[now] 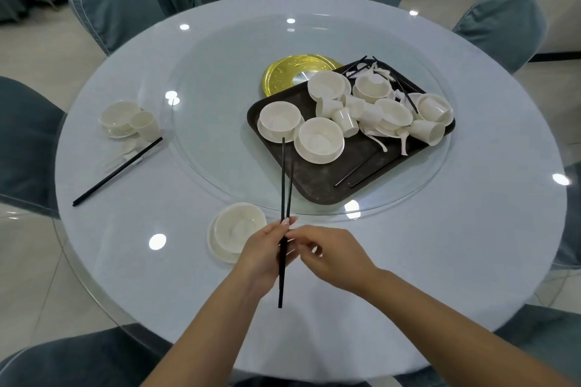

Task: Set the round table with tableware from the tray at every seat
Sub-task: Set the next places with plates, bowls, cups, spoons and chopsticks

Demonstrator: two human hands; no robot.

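Overhead, black chopsticks (284,198) in both hands, no legible writing anywhere

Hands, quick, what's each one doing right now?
Left hand: holding a pair of black chopsticks.
Right hand: fingers curled beside the chopsticks; whether it grips them cannot be told.

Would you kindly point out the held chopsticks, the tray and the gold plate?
held chopsticks (282,264): head view, on the shafts between the hands.
tray (317,181): head view, on its bare near floor.
gold plate (281,77): head view, on its left rim.
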